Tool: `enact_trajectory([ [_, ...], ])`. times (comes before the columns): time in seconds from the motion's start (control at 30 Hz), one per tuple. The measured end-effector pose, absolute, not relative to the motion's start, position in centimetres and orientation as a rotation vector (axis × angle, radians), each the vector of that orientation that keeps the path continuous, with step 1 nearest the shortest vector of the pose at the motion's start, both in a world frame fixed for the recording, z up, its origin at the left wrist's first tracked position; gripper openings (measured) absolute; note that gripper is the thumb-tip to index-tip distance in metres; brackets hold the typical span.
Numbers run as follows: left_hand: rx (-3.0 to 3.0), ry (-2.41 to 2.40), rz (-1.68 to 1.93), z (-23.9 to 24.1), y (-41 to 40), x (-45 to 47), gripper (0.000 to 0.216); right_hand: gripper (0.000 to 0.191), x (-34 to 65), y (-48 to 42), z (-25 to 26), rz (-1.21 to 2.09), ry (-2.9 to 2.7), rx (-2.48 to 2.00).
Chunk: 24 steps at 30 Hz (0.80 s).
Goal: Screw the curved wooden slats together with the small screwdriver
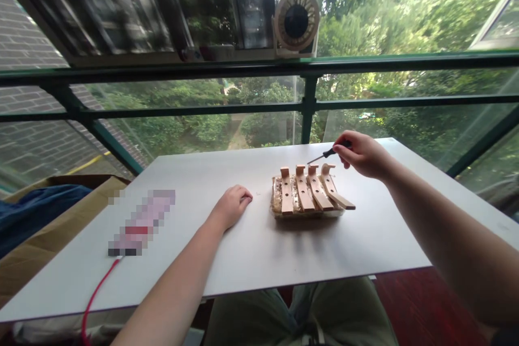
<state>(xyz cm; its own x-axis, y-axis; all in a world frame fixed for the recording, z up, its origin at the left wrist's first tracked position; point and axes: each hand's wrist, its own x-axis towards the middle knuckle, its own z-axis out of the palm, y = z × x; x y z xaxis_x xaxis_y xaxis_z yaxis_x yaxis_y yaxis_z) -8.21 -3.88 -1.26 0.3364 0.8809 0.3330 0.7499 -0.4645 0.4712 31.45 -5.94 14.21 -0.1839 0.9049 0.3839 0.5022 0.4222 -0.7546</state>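
Observation:
My right hand (357, 152) is closed around the dark handle of a screwdriver (317, 160). Its thin shaft points left and down, its tip just above the far ends of several wooden hooks (305, 193). These light wooden pieces have dark holes and upturned far ends. They lie side by side across a clear-sided, brownish speckled block (278, 201); the rightmost is slanted, its near end sticking out past the block. My left hand (233, 206) rests on the table, left of the block and apart from it, its fingers curled in with nothing visible in them.
The white table (251, 259) stands against a green railing (259, 111). On its left lies a blurred-out flat pinkish object (148, 219) with a red cable (95, 292) running over the edge. A round fan (297, 20) sits above the railing. A cardboard box (87, 200) stands at left.

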Motion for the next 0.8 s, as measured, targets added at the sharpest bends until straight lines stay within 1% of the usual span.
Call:
enact_trajectory([
  [0.2, 2.219, 1.567, 0.899, -1.3, -3.8, -8.0, 0.019, 0.023, 33.9, -6.1, 7.9, 0.953, -1.600, -1.048],
  [0.37, 2.043, 1.671, 1.066, -1.0, -3.6, -8.7, 0.033, 0.021, 33.6, -5.3, 4.3, 1.173, -1.404, -0.913],
  [0.47, 1.911, 1.692, 1.233, 0.0, -3.4, -8.4, 0.038, 0.025, 34.0, -5.2, 2.7, 1.306, -1.356, -0.846],
  [0.53, 1.755, 1.585, 1.422, 1.0, -3.3, -7.1, 0.035, 0.028, 34.5, -5.2, 2.0, 1.383, -1.343, -0.827],
  [0.6, 1.680, 1.428, 1.546, 2.3, -3.3, -4.8, 0.030, 0.028, 34.9, -5.3, 1.5, 1.428, -1.322, -0.817],
  [0.7, 1.709, 1.200, 1.622, 4.0, -3.5, -0.9, 0.024, 0.025, 35.2, -5.3, 1.2, 1.443, -1.278, -0.811],
  [0.8, 1.833, 1.058, 1.605, 4.4, -3.9, 1.7, 0.021, 0.024, 35.1, -5.2, 0.9, 1.448, -1.257, -0.821],
])
